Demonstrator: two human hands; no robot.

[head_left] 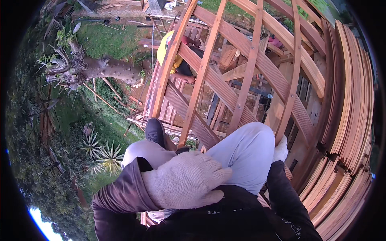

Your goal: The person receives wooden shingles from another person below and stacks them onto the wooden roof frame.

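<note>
My left hand [187, 178], in a pale knitted glove, lies across my lap by my raised knee. Its fingers are extended and slightly curved, with nothing seen in them. My right hand [280, 149], gloved alike, is beyond my other knee at the lower end of a wooden batten [290, 102]. The knee and the batten hide most of its fingers, so its grip is unclear. Before me, thin battens cross over wider reddish-brown rafters [233, 94] in an open lattice. My dark shoe [155, 132] is beside the lattice's left edge.
Long planks [354, 96] are layered along the right side. Through wide gaps below, a person in a yellow hat [163, 47] works among loose timber. A cut tree trunk [108, 69] stands at left, above grass and a spiky plant [109, 157].
</note>
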